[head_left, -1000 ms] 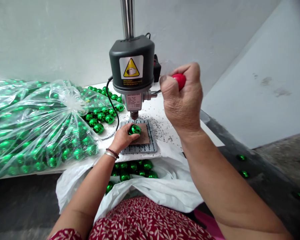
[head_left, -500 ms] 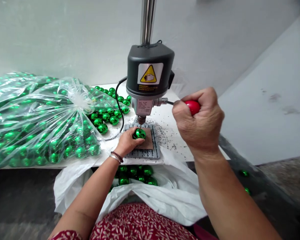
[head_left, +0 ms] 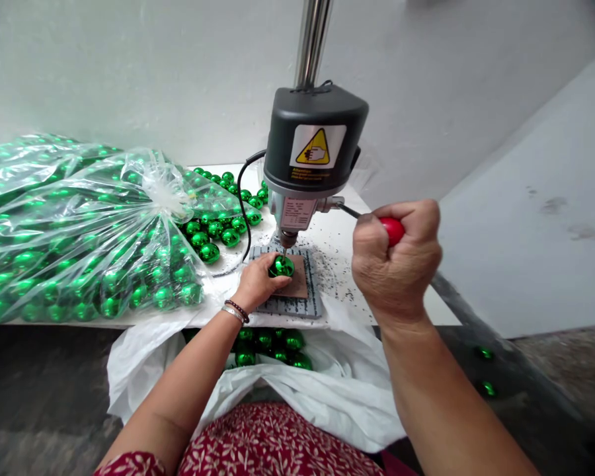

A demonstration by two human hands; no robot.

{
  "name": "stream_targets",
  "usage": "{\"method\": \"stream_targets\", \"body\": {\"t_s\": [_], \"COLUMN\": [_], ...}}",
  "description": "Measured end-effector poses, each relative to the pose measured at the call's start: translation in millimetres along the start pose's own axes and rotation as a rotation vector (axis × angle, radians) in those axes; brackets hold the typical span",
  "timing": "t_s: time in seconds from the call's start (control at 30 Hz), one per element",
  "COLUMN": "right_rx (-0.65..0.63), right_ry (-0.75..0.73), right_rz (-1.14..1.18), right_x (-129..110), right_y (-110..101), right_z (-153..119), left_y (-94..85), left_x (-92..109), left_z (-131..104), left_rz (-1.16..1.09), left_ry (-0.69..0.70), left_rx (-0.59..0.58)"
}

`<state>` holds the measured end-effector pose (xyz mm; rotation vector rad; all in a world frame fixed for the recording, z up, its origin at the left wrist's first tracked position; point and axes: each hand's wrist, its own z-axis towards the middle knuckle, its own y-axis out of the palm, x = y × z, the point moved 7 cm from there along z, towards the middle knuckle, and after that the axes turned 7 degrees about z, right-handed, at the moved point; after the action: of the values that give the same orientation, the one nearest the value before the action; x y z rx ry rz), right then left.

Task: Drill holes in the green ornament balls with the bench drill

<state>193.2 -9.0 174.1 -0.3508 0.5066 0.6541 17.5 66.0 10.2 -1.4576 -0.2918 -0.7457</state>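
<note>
A shiny green ball (head_left: 282, 266) rests on a brown pad (head_left: 300, 281) over the grey base plate (head_left: 311, 305) of a drill press. My left hand (head_left: 261, 281) grips the ball between thumb and fingers. Right above it is the chuck (head_left: 288, 239), its thin bit at the top of the ball; whether the bit is inside the ball I cannot tell. My right hand (head_left: 399, 261) is wrapped round the red knob (head_left: 391, 231) of the lever on the right side of the dark drill head (head_left: 317, 139).
A clear plastic bag (head_left: 94, 231) full of green balls lies on the left of the white table, with loose green balls (head_left: 230, 237) beside it. Dark shavings surround the base. More balls (head_left: 264, 340) lie in white cloth (head_left: 307, 390) at my lap. A few balls are on the floor.
My right hand has moved down with the red knob, and the lever slopes more steeply. The view has shifted slightly. My left hand keeps its grip on the ball.
</note>
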Motion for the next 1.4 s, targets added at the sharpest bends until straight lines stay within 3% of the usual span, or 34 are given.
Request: {"method": "stream_targets", "body": {"t_s": [0.33,0.83,0.93,1.2,1.4], "right_rx": [0.079,0.081,0.091,-0.014,-0.065], "right_ry": [-0.123,-0.119,-0.109,0.076,0.249], "right_rz": [-0.01,0.064,0.068,0.071,0.035], "right_x": [3,16,13,3,3], "right_y": [0,4,3,14,16], "right_z": [-23,-48,-37,38,40], "left_y": [2.5,2.9,4.4,-6.9,-18.1], "left_x": [-2,-5,-6,-3,8], "left_z": [1,0,1,-18,-55], "left_rz": [-0.018,-0.088,-0.09,-0.197,-0.206], "left_ry": [0.009,-0.041,-0.081,-0.132,0.039], "left_rx": [0.018,0.018,0.013,0.005,-0.244]}}
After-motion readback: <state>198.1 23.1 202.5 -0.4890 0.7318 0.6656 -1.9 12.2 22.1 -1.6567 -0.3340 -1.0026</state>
